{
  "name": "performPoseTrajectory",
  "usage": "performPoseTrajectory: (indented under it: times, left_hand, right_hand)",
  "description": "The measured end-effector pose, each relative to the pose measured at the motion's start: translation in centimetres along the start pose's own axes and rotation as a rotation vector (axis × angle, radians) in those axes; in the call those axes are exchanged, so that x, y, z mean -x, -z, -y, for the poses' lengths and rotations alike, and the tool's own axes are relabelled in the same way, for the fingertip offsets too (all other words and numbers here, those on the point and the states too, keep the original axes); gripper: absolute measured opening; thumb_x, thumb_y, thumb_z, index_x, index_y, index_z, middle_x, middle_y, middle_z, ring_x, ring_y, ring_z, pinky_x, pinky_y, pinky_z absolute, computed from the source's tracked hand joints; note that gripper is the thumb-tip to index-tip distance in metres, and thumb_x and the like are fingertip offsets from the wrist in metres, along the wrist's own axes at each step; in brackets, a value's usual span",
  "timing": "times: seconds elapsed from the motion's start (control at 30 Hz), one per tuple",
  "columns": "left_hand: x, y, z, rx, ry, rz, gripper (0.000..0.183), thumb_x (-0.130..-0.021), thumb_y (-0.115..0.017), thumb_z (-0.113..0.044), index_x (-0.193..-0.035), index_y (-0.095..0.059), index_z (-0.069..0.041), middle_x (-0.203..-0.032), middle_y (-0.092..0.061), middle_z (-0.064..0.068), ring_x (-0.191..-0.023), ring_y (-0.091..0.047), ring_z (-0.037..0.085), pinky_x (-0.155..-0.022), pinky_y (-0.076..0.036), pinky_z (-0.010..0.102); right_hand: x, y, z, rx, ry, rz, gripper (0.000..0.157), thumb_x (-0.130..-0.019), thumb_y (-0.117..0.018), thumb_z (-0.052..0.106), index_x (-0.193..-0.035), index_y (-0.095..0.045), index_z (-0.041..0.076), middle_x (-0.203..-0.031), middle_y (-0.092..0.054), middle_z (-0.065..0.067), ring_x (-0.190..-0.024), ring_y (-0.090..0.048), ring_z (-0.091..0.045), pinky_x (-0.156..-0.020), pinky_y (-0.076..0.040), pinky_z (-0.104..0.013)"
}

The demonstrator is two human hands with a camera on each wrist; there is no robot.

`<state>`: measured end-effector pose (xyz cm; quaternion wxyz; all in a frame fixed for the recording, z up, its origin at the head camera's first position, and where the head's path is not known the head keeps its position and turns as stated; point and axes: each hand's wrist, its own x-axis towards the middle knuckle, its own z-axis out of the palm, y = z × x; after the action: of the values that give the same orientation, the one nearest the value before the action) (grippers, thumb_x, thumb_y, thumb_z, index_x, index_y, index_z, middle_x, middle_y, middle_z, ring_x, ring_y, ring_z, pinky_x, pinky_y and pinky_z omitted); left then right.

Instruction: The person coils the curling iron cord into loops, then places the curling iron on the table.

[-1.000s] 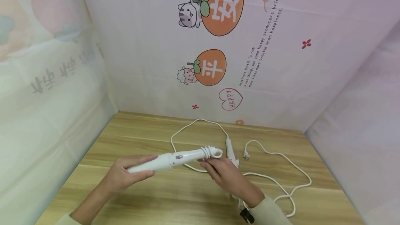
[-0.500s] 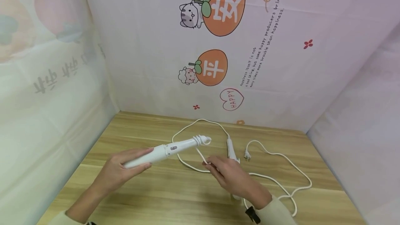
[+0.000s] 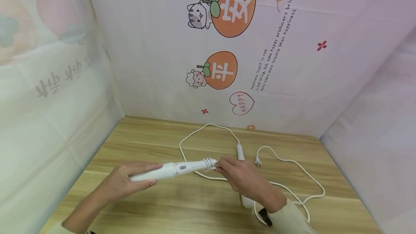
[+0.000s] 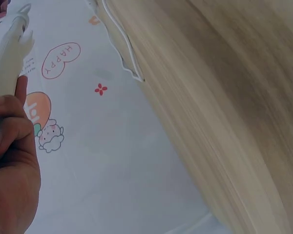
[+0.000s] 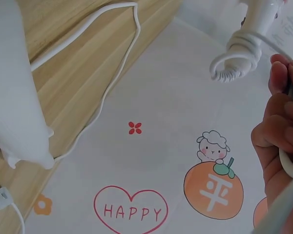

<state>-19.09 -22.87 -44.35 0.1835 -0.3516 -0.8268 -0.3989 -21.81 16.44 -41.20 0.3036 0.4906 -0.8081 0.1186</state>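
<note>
A white hair styling iron (image 3: 190, 167) with a small grey switch is held up over the table, its body gripped by my left hand (image 3: 120, 181). Thumb and fingers of that hand wrap round the body in the left wrist view. Its white cord (image 5: 241, 48) is wound in several turns about the handle end. My right hand (image 3: 243, 178) pinches the cord just beside those turns; in the right wrist view the fingers (image 5: 278, 78) curl round it. A second white styling iron (image 3: 240, 151) lies on the table behind the right hand, partly hidden by it.
The second iron's cord (image 3: 195, 130) loops toward the back of the wooden table (image 3: 146, 136). More white cord (image 3: 313, 196) trails on the right, ending in a plug (image 3: 258, 161). Printed cloth walls (image 3: 156, 64) enclose the back and sides.
The iron's handle end tipped up and leftward away from the right hand, then came back down toward it. The right hand drew cord out and is now up at the wound turns again.
</note>
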Motion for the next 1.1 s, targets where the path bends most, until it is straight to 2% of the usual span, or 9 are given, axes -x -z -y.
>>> performPoseTrajectory:
  times: [0.23, 0.5, 0.63, 0.67, 0.73, 0.87, 0.97, 1.1]
  left_hand:
    - [0.3, 0.0, -0.4, 0.109, 0.045, 0.137, 0.043, -0.090, -0.091, -0.018, -0.132, -0.081, -0.022, -0.121, -0.083, 0.005, -0.107, -0.076, 0.006, -0.078, -0.064, 0.028]
    - [0.4, 0.4, -0.3, 0.203, 0.063, 0.230, 0.042, -0.094, -0.087, -0.016, -0.135, -0.079, -0.022, -0.125, -0.082, 0.007, -0.108, -0.073, 0.005, -0.077, -0.062, 0.028]
    - [0.3, 0.4, -0.3, 0.314, 0.083, 0.255, 0.042, -0.094, -0.085, -0.009, -0.135, -0.079, -0.019, -0.129, -0.080, 0.007, -0.110, -0.074, 0.007, -0.078, -0.063, 0.030]
    - [0.3, 0.4, -0.2, 0.354, 0.094, 0.264, 0.043, -0.094, -0.084, -0.007, -0.136, -0.079, -0.017, -0.131, -0.079, 0.007, -0.110, -0.074, 0.008, -0.077, -0.063, 0.030]
    - [0.4, 0.4, 0.0, 0.423, 0.110, 0.273, 0.044, -0.094, -0.083, -0.003, -0.136, -0.078, -0.016, -0.134, -0.078, 0.006, -0.109, -0.074, 0.009, -0.076, -0.063, 0.030]
    - [0.6, 0.2, 0.5, 0.539, 0.086, 0.271, 0.049, -0.093, -0.079, 0.007, -0.138, -0.076, -0.011, -0.137, -0.076, 0.004, -0.106, -0.074, 0.009, -0.073, -0.063, 0.030]
    - [0.7, -0.1, 0.7, 0.576, 0.064, 0.251, 0.052, -0.091, -0.076, 0.012, -0.139, -0.075, -0.009, -0.137, -0.076, 0.003, -0.103, -0.073, 0.007, -0.071, -0.063, 0.030]
    - [0.7, -0.4, 0.6, 0.557, 0.100, 0.207, 0.050, -0.092, -0.078, 0.009, -0.138, -0.076, -0.011, -0.134, -0.077, -0.004, -0.104, -0.072, 0.006, -0.072, -0.062, 0.028]
  right_hand:
    - [0.2, 0.0, -0.1, -0.026, -0.003, 0.029, 0.035, -0.119, -0.042, 0.033, -0.106, -0.071, 0.017, -0.091, -0.063, 0.012, -0.064, -0.046, 0.003, -0.053, -0.040, -0.011]
    - [0.4, -0.4, -0.4, -0.063, -0.022, 0.061, 0.034, -0.117, -0.048, 0.036, -0.106, -0.075, 0.019, -0.093, -0.067, 0.014, -0.068, -0.053, 0.004, -0.056, -0.043, -0.011]
    - [0.4, -0.7, -0.6, -0.122, -0.047, 0.083, 0.011, -0.109, -0.068, 0.026, -0.108, -0.077, 0.021, -0.095, -0.069, 0.014, -0.070, -0.055, 0.005, -0.059, -0.046, -0.012]
    - [0.4, -0.7, -0.7, -0.147, -0.059, 0.093, 0.006, -0.106, -0.072, 0.022, -0.108, -0.078, 0.021, -0.095, -0.070, 0.014, -0.071, -0.055, 0.006, -0.060, -0.046, -0.012]
    - [0.3, -0.7, -0.7, -0.237, -0.100, 0.125, 0.011, -0.101, -0.077, 0.013, -0.109, -0.078, 0.021, -0.096, -0.072, 0.012, -0.073, -0.055, 0.006, -0.063, -0.047, -0.012]
    - [0.2, -1.1, -0.8, -0.459, -0.180, 0.167, 0.012, -0.104, -0.072, 0.007, -0.108, -0.078, 0.016, -0.092, -0.073, 0.007, -0.078, -0.054, 0.005, -0.070, -0.051, -0.017]
    - [0.4, -1.8, -0.8, -0.583, -0.207, 0.164, 0.015, -0.108, -0.066, 0.007, -0.104, -0.076, 0.016, -0.087, -0.068, 0.007, -0.077, -0.051, 0.005, -0.069, -0.051, -0.020]
    - [0.8, -2.5, -0.5, -0.648, -0.255, 0.147, 0.020, -0.109, -0.062, 0.004, -0.100, -0.073, 0.017, -0.080, -0.064, 0.006, -0.074, -0.050, 0.006, -0.066, -0.050, -0.019]
